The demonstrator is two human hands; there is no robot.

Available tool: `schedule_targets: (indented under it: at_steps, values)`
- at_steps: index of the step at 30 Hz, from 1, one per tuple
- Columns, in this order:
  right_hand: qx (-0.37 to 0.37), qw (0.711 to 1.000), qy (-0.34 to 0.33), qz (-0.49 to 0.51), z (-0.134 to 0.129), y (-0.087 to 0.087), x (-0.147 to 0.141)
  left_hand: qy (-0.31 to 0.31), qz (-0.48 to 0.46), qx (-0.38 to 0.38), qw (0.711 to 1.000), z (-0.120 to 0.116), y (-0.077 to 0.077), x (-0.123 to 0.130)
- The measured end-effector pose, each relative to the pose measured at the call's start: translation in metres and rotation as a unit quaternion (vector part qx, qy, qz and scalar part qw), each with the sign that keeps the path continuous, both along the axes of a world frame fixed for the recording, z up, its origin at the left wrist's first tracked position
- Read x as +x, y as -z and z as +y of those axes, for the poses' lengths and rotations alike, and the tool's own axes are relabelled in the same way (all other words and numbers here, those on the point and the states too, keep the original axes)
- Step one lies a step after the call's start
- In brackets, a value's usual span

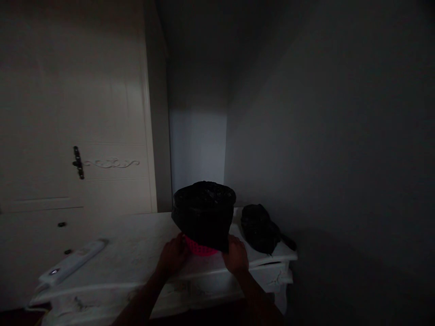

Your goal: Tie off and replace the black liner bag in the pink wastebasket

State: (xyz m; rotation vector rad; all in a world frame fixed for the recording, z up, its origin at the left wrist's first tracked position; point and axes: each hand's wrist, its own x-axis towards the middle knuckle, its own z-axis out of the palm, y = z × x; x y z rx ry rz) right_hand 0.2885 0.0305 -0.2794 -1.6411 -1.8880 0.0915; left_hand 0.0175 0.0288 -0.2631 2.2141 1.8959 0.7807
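A pink wastebasket [201, 249] with a perforated side stands on the white dresser top. It is lined with a black bin bag [204, 222], whose folded-over edge hangs down outside and hides most of the basket. My left hand [173, 254] is closed against the basket's lower left side. On the opposite side, my right hand [236, 254] grips it low, by the hanging corner of the bag. The fingertips of both hands are partly hidden and dark. Right of the basket lies a crumpled black plastic bag [260, 228], apart from my right hand.
The white dresser [136, 244] has a curved front edge. On its left end rests a long white power strip [73, 262] with a cable. A white wardrobe [112, 113] with a dark handle [78, 162] stands behind on the left. A grey wall [322, 136] borders the right side.
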Motion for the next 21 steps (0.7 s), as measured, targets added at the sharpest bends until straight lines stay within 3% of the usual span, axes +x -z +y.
schedule_targets:
  at_steps: [21]
  values:
    - [0.005,1.000,-0.007,-0.004,-0.0015,0.0003,0.0004,0.009,-0.021,-0.007,1.000,-0.0016,-0.0017,0.0001]
